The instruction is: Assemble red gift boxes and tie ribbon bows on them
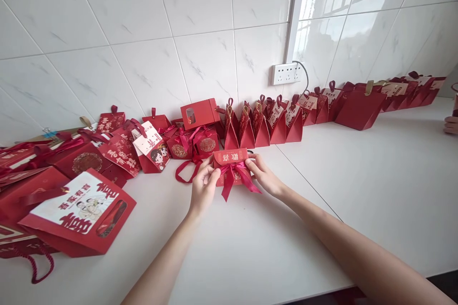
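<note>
A small red gift box [231, 158] with a gold-lettered top flap and a red ribbon bow [236, 176] stands on the white counter [250, 248] in the middle of the view. My left hand [203, 186] grips its left end, fingers pinched on the box edge. On the other end my right hand [263, 175] is closed the same way. Ribbon tails hang down in front of the box between my hands.
Many red gift bags and boxes lie piled at the left [78, 209] and stand in a row along the tiled wall [272, 126] out to the far right. A wall socket [285, 74] sits above them. Another person's hand [451, 125] shows at the right edge.
</note>
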The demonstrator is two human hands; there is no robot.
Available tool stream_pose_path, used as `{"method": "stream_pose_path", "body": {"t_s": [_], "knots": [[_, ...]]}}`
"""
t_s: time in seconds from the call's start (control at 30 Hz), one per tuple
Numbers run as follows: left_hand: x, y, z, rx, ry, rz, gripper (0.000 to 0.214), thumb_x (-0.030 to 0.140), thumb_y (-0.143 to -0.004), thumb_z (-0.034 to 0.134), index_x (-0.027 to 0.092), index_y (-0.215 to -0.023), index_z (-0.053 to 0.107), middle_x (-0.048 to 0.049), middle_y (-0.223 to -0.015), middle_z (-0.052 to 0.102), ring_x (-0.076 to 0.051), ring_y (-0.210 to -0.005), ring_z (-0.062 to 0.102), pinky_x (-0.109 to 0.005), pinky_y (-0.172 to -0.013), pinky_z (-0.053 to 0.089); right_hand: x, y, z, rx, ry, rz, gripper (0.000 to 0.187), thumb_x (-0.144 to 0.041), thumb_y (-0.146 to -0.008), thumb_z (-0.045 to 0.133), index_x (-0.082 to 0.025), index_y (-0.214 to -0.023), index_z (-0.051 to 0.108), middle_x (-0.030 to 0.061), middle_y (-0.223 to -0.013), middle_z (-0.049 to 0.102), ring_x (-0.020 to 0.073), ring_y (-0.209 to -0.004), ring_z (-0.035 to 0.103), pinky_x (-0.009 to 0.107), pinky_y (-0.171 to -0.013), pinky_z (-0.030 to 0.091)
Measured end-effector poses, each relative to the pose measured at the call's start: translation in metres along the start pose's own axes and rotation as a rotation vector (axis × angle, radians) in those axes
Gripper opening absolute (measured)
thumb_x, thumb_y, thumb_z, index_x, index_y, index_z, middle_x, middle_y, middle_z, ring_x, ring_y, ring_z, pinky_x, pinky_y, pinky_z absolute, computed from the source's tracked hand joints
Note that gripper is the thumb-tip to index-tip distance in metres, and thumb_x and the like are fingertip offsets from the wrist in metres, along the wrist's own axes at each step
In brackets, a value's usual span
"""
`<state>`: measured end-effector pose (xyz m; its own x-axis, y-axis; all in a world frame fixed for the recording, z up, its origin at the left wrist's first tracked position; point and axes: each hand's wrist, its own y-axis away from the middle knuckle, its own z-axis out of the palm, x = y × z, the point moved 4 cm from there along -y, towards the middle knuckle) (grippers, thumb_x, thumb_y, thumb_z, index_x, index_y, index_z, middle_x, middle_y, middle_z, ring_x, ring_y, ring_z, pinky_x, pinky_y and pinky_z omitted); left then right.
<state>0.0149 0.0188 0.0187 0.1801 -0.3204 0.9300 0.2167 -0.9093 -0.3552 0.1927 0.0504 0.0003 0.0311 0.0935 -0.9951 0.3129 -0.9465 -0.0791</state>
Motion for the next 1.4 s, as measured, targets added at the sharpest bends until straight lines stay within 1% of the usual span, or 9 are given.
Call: {"method": "stream_pose_path", "body": {"t_s": [0.2, 0.3, 0.4, 0.5, 0.63, 0.73, 0.83, 1.13, 1.4], "knots": [[-0.004, -0.003, 0.0, -0.013, 0.056, 0.017, 0.027, 0.041, -0.075, 0.059, 0.02, -0.059, 0.052, -0.0059, -0.114, 0.064, -0.017, -0.075, 0.059, -0.028, -0.062, 0.049, -0.001, 0.003, 0.001, -0.128, 0.135, -0.152, 0.106, -0.06, -0.07, 0.066, -0.027, -0.144, -0.002, 0.0188, -0.152, 0.006, 0.0327, -0.128, 0.039, 0.049, -0.092, 0.046], [-0.004, -0.004, -0.001, -0.01, 0.041, 0.036, 0.028, 0.041, -0.076, 0.059, 0.02, -0.058, 0.051, -0.0067, -0.106, 0.067, -0.018, -0.075, 0.061, -0.029, -0.063, 0.05, -0.003, 0.002, 0.001, -0.154, 0.343, -0.279, 0.122, -0.051, -0.058, 0.077, -0.027, -0.145, -0.004, 0.0191, -0.151, 0.001, 0.0391, -0.135, 0.024, 0.055, -0.095, 0.042], [0.0, -0.001, -0.003, 0.016, 0.046, 0.07, 0.026, 0.039, -0.077, 0.059, 0.02, -0.061, 0.05, -0.0082, -0.107, 0.067, -0.021, -0.085, 0.064, -0.031, -0.068, 0.053, -0.003, 0.0, 0.001, -0.139, 0.486, -0.325, 0.116, -0.037, -0.057, 0.078, -0.026, -0.144, 0.001, 0.0213, -0.149, 0.005, 0.0379, -0.125, 0.04, 0.053, -0.088, 0.047], [0.011, 0.007, -0.004, 0.106, 0.011, 0.191, 0.023, 0.036, -0.081, 0.058, 0.02, -0.068, 0.047, -0.0104, -0.115, 0.062, -0.023, -0.102, 0.063, -0.034, -0.077, 0.054, -0.004, 0.001, 0.002, -0.097, 0.484, -0.333, 0.1, -0.024, -0.063, 0.07, -0.022, -0.14, 0.007, 0.0238, -0.14, 0.027, 0.026, -0.094, 0.06, 0.044, -0.071, 0.054], [0.033, 0.024, 0.002, 0.151, -0.224, 0.584, 0.018, 0.024, -0.083, 0.058, 0.019, -0.07, 0.048, -0.0102, -0.119, 0.056, -0.023, -0.118, 0.053, -0.034, -0.084, 0.053, -0.011, 0.008, 0.01, -0.064, 0.431, -0.439, 0.092, -0.021, -0.064, 0.068, -0.018, -0.134, 0.008, 0.0171, -0.116, 0.051, 0.0211, -0.081, 0.061, 0.039, -0.064, 0.054], [0.045, 0.035, 0.006, 0.196, -0.391, 0.895, 0.015, 0.014, -0.079, 0.064, 0.018, -0.072, 0.051, -0.0078, -0.11, 0.055, -0.024, -0.117, 0.053, -0.04, -0.094, 0.049, -0.02, 0.016, 0.017, -0.001, 0.381, -0.576, 0.089, -0.023, -0.066, 0.068, -0.02, -0.132, 0.008, 0.0136, -0.111, 0.053, 0.0223, -0.088, 0.06, 0.042, -0.073, 0.054], [0.053, 0.039, 0.004, 0.273, -0.461, 1.04, 0.017, 0.01, -0.075, 0.067, 0.018, -0.072, 0.052, -0.0055, -0.095, 0.056, -0.024, -0.111, 0.054, -0.046, -0.095, 0.046, -0.026, 0.021, 0.023, 0.03, 0.344, -0.651, 0.089, -0.027, -0.068, 0.07, -0.022, -0.131, 0.008, 0.0148, -0.117, 0.049, 0.0198, -0.086, 0.061, 0.043, -0.077, 0.054], [0.067, 0.046, 0.002, 0.323, -0.554, 1.143, 0.022, 0.009, -0.073, 0.071, 0.019, -0.068, 0.052, 0.0018, -0.063, 0.065, -0.015, -0.069, 0.051, -0.032, -0.066, 0.036, -0.021, 0.018, 0.019, 0.09, 0.376, -0.61, 0.096, -0.035, -0.066, 0.075, -0.023, -0.133, 0.007, 0.0178, -0.124, 0.044, 0.0245, -0.094, 0.061, 0.045, -0.078, 0.056], [0.067, 0.051, 0.011, 0.25, -0.551, 1.17, 0.023, 0.008, -0.072, 0.071, 0.019, -0.067, 0.052, 0.0046, -0.062, 0.068, -0.013, -0.064, 0.051, -0.032, -0.065, 0.028, -0.018, 0.018, 0.021, 0.067, 0.404, -0.651, 0.096, -0.041, -0.071, 0.072, -0.022, -0.135, 0.003, 0.0171, -0.119, 0.048, 0.0267, -0.097, 0.062, 0.047, -0.08, 0.055]]}}
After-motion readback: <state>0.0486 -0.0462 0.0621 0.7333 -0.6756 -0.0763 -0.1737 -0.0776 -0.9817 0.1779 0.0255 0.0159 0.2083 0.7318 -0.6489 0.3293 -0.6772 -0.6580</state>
